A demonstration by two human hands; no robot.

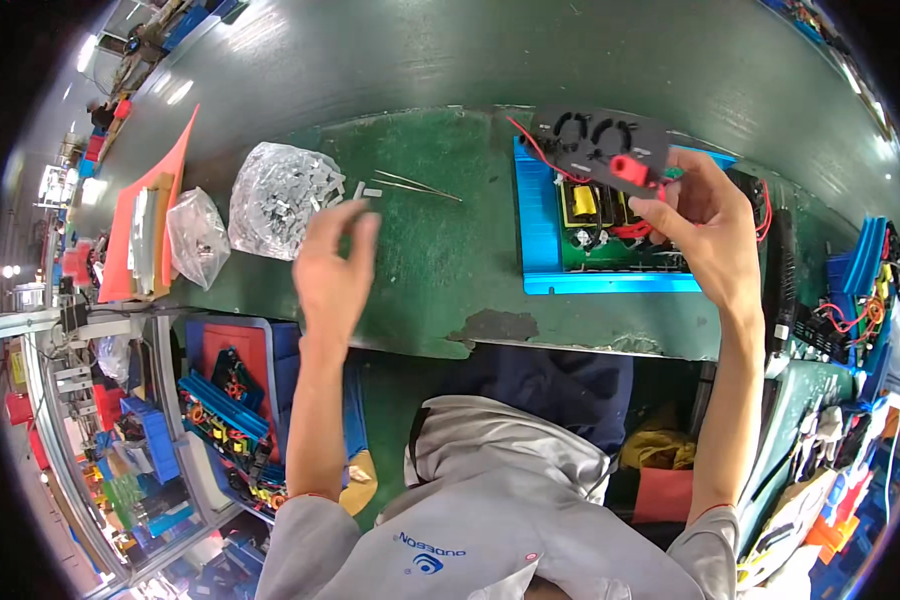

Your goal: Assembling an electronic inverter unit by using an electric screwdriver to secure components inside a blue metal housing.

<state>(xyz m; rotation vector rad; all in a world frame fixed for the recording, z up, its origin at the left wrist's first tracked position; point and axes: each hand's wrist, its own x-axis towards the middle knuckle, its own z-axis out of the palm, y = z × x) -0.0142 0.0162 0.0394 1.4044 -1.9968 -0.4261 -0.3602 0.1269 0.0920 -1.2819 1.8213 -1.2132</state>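
Note:
My right hand point(708, 222) grips the right end of a black end panel point(595, 140) with two round vent openings and a red fitting. Thumb and fingers close on the panel, tilted above an open blue metal housing point(540, 255). Inside the housing sits a green circuit board point(580, 240) with yellow-wrapped components and red wires. My left hand point(330, 255) hovers over the bench at the left, thumb apart from the curled fingers, with nothing visible between them. Close to its fingertips lie small whitish pieces point(372, 192) and a clear bag point(270, 200) full of small silvery pieces.
Two thin metal rods point(420, 187) lie mid-bench. A smaller clear bag point(198, 238) and an orange-red sheet point(175, 165) stand at the far left. Below the bench's left side is a bin point(282, 350) of blue assemblies. More blue assemblies point(863, 265) are stacked at the right.

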